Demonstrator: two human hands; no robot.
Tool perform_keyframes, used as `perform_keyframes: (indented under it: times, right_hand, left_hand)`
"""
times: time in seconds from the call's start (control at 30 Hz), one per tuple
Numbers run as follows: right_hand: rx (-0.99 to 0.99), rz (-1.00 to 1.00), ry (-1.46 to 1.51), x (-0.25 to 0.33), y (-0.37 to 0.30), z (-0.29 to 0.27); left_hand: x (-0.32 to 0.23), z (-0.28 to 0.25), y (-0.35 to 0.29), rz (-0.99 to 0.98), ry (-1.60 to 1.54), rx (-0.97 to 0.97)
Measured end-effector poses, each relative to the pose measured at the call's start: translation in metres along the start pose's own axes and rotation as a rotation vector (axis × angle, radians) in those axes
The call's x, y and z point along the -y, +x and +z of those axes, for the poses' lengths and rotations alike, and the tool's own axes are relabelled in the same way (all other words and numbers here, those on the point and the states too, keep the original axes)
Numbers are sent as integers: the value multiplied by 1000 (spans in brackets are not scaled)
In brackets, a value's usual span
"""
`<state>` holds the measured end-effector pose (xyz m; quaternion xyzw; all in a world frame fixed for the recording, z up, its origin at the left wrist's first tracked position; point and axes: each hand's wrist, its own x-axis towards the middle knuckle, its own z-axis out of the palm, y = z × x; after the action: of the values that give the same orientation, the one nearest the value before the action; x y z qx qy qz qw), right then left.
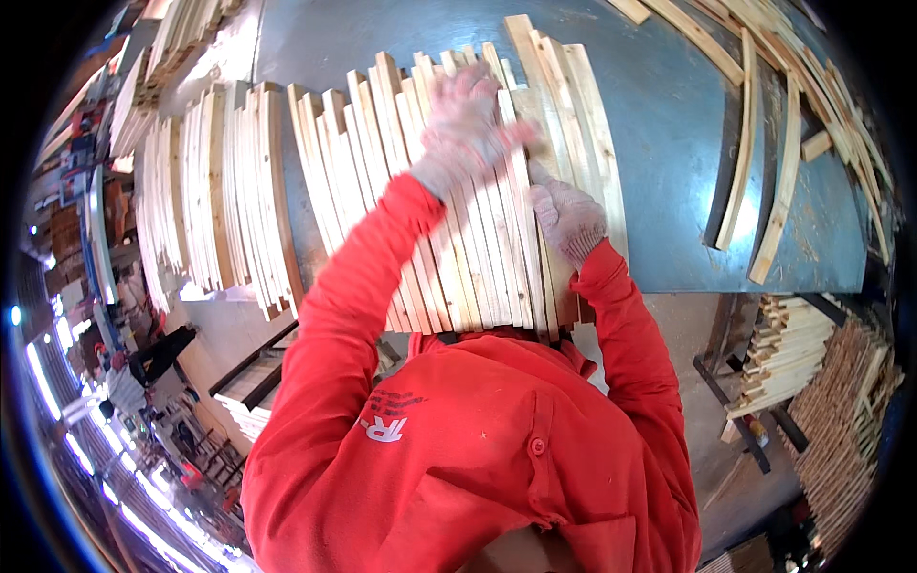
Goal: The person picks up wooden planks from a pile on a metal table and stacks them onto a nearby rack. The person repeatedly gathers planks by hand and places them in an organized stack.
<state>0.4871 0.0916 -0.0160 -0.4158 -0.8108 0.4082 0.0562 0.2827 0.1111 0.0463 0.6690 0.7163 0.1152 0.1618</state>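
Note:
A row of pale wooden strips (368,143) lies side by side on the blue-grey table in front of me, their far ends uneven. My left hand (466,129), in a whitish glove, rests across the far part of the row. Its fingers are apart, the thumb stretched to the right, and it is slightly blurred. Lower and to the right, my gloved right hand (568,215) has its fingers bent against a wooden strip (521,205); their tips are partly hidden. Wider boards (592,124) lie just beyond it on the right.
More stacked strips (205,191) stand to the left. Loose strips (740,143) and a heap of offcuts lie at the right on the table (659,191). Below its right edge are piles of strips (783,353) on a dark metal frame (721,387).

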Motion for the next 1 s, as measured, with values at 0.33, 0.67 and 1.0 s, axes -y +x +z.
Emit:
perform_keyframes:
  times: [0.33,0.67,1.0]
  right_hand:
    - [113,-73,-211,16,-17,2]
    - [212,81,-40,34,-2,24]
    - [-134,32,-447,25,4,22]
  left_hand:
    - [-14,-19,-111,-391,-1488,-465]
    - [-30,-59,-338,-974,-1517,-249]
    - [204,-71,-751,-1621,-300,-1507]
